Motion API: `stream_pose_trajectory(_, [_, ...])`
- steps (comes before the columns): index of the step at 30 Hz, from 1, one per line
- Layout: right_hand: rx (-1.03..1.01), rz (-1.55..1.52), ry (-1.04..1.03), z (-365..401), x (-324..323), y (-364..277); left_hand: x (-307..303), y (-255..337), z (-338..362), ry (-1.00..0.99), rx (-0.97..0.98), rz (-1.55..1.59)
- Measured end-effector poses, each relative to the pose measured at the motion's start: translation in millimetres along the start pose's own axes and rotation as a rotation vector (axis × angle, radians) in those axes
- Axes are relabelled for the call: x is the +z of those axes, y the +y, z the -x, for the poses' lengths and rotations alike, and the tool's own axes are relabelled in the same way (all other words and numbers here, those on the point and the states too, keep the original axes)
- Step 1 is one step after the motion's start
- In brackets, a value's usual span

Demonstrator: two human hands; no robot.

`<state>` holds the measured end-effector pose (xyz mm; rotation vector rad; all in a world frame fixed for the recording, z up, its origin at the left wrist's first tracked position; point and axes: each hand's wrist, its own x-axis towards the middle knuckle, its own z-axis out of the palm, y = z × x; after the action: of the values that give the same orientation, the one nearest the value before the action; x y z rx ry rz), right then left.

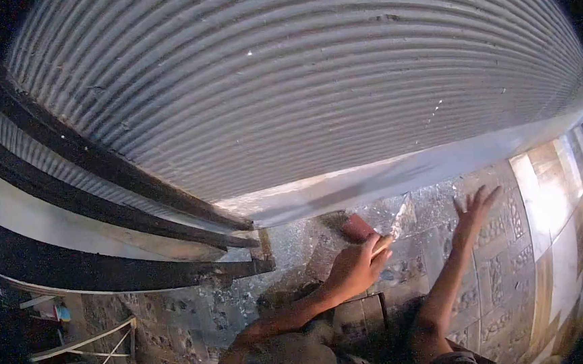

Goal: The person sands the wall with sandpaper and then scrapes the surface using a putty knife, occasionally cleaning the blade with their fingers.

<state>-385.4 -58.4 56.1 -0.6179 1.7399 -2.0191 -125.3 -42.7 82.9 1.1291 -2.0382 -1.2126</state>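
Note:
My left hand (355, 269) is closed round the light handle of a tool (382, 244), held low over the patterned floor. What the far end of the tool is, I cannot make out clearly. A reddish-brown block-like piece (357, 227) lies just beyond my left fingers. My right hand (476, 211) is raised to the right with its fingers spread and holds nothing. Beyond both hands runs the smooth pale strip (439, 165) at the foot of the ribbed grey wall (340, 104).
Dark frame bars (124, 210) stand at the left beside the wall. A metal rack with crossed rods (100, 351) is at the lower left. White specks lie on the tiled floor (493, 262), and lighter tiles (557, 211) are at the right.

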Motion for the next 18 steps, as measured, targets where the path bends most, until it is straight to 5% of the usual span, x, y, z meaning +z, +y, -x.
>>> stream_pose_trajectory(6, [0.351, -0.112, -0.114, 77, 42, 42, -3, 10, -5, 0.154, 0.05, -0.055])
stream_pose_trajectory(8, [0.502, -0.305, -0.045, 105, 63, 70, -13, 24, -9, 0.045, -0.245, -0.234])
stream_pose_trajectory(10, [0.684, -0.668, -0.407, 128, 74, 51, -11, 14, -12, 0.168, -0.14, -0.358])
stream_pose_trajectory(13, [0.894, -0.827, -0.348, 129, 93, 49, -19, 11, -15, 0.191, -0.09, -0.416])
stream_pose_trajectory(18, [0.718, -0.638, -0.333, 123, 91, 33, -26, 8, -18, 0.121, -0.067, -0.381])
